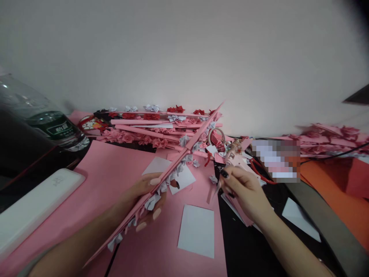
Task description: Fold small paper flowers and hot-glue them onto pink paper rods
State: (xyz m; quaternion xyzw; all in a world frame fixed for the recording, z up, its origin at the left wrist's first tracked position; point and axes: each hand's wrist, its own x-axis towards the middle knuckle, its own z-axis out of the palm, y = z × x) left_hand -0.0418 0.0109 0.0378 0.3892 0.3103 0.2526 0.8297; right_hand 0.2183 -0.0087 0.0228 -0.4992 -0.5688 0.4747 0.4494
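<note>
My left hand (pixel 151 192) is closed around a long pink paper stem (pixel 184 154), which slants from lower left to upper right. Small folded white paper flowers (pixel 152 201) run along the stem's lower side, with some pink paper among them. To the right, clear of the stem, my right hand (pixel 240 188) pinches a short translucent strip of tape (pixel 213 194) between thumb and fingers. The strip hangs down over the edge of the pink sheet. A loose white paper flower (pixel 213 179) lies near my right fingertips.
Finished flower stems (pixel 144 134) are piled along the wall. White paper squares (pixel 197 231) lie on large pink sheets (pixel 138 254). A tape roll (pixel 216 136), red-handled scissors (pixel 261 173) and a blurred-out screen (pixel 276 161) are at right; a bottle (pixel 54 123) and white box (pixel 43 204) at left.
</note>
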